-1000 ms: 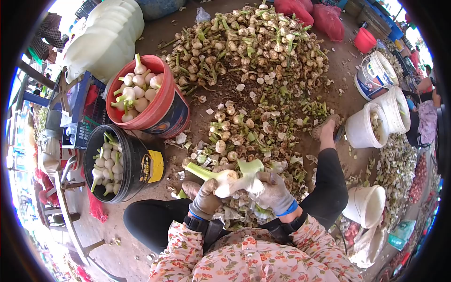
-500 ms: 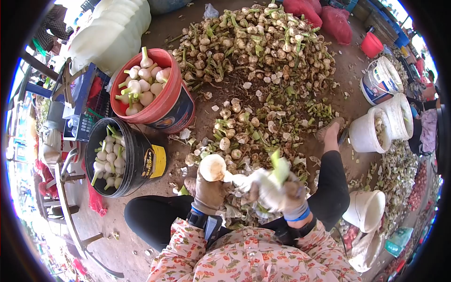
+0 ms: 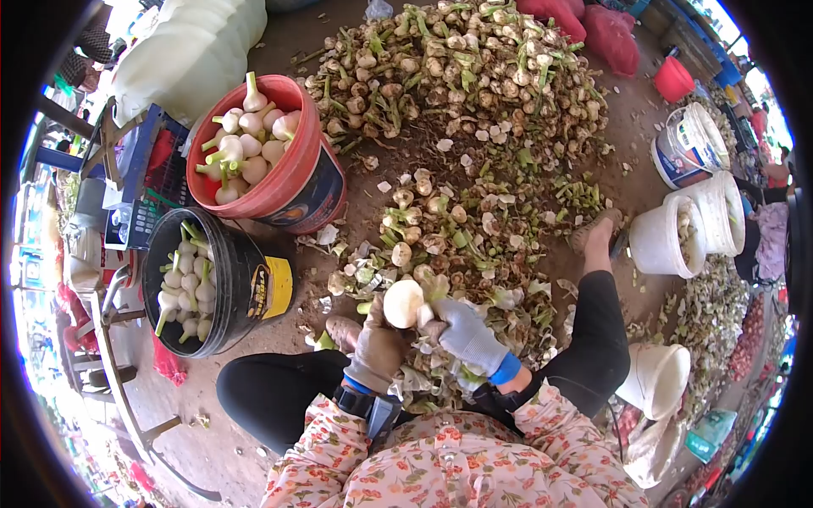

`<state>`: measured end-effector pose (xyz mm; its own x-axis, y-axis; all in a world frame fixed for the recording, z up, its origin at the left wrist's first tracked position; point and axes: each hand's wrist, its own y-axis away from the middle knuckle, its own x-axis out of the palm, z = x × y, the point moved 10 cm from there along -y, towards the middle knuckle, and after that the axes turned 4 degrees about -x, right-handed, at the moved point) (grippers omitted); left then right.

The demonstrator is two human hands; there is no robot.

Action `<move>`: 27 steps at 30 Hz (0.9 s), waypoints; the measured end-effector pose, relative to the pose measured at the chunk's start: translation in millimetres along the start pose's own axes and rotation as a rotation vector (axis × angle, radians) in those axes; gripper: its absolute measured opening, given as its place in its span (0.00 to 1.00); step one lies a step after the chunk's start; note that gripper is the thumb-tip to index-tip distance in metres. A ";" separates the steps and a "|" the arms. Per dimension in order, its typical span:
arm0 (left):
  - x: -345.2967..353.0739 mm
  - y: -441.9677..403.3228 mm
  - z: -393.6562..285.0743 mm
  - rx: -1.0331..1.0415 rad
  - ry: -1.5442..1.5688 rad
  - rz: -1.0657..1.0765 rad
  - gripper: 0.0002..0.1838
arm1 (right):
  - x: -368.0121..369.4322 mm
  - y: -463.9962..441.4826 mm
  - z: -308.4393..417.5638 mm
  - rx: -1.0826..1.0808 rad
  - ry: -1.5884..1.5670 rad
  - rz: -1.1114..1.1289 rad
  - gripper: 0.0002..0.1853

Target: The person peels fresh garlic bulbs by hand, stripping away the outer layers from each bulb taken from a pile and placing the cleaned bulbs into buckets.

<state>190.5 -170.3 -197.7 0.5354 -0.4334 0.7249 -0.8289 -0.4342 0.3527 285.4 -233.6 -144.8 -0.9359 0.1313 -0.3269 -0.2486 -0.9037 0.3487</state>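
A smooth white garlic bulb (image 3: 403, 304) is held over my lap in my gloved left hand (image 3: 378, 345), its root end facing up. My gloved right hand (image 3: 472, 336) is closed at the bulb's right side, its fingertips at a small pale piece. Below and beyond both hands lies a litter of peeled skins and green trimmings (image 3: 500, 279). Several loose bulbs (image 3: 401, 254) rest just ahead of my hands. Farther off rises a big heap of unpeeled garlic (image 3: 474, 68) with stalks.
To the left stand a red bucket (image 3: 315, 190) and a black bucket (image 3: 246, 284), both holding clean bulbs. White buckets (image 3: 656, 237) and a person in dark clothes (image 3: 749, 229) are at the right. Red sacks (image 3: 611, 38) lie behind the heap; a blue crate (image 3: 140, 182) sits far left.
The loose skin and green leaf in my right hand are gone from it. That hand has come back left to the bulb, which my left hand still holds, now turned root end up.
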 end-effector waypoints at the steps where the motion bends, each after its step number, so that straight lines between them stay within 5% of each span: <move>1: -6.6 0.3 -3.9 0.034 -0.135 -0.057 0.25 | -0.2 -3.3 -0.3 -0.039 -0.283 -0.006 0.20; 4: -7.2 8.6 -27.5 0.051 -0.413 -0.248 0.22 | -30.7 2.0 39.2 -0.093 -0.966 -0.109 0.13; 5: -26.6 4.4 -18.3 -0.023 -0.139 -0.282 0.22 | -41.8 -2.7 27.5 -0.155 -0.935 -0.139 0.10; 7: -43.0 2.2 -15.5 -0.178 0.361 -0.321 0.21 | -39.4 -15.9 -18.1 0.065 -0.542 0.015 0.12; 9: -43.5 -7.7 -55.7 -0.130 0.336 -0.304 0.21 | -19.8 -37.0 -97.5 0.190 0.305 0.256 0.16; 11: -39.3 -22.5 -125.4 0.114 0.317 -0.389 0.24 | -10.6 -42.9 -126.8 0.288 0.633 0.281 0.19; 12: -15.0 -23.7 -165.1 0.224 0.312 -0.243 0.25 | -8.6 -47.6 -133.0 0.336 0.794 0.291 0.21; 13: 14.3 -20.0 -202.8 0.333 0.305 -0.097 0.26 | -9.0 -62.7 -122.3 0.298 0.652 0.183 0.22; 15: 31.0 -12.5 -227.6 0.434 0.393 -0.249 0.24 | -4.9 -98.9 -106.5 0.278 0.465 0.030 0.23; 17: 28.5 -24.5 -216.5 0.374 0.184 -0.119 0.23 | 6.6 -141.2 -115.2 0.358 0.440 -0.020 0.25; 22: -16.0 -16.5 -95.0 -0.069 0.115 -0.446 0.20 | 32.4 -205.9 -150.0 0.541 0.426 -0.102 0.31; 27: -47.8 -7.1 -47.9 -0.176 0.059 -0.630 0.22 | 33.2 -185.3 -158.1 0.337 0.364 -0.082 0.26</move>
<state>163.0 -108.6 -206.6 0.9214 -0.0921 0.3777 -0.3765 -0.4530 0.8081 339.9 -126.3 -359.1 -0.7773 -0.0089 -0.6290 -0.4402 -0.7067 0.5539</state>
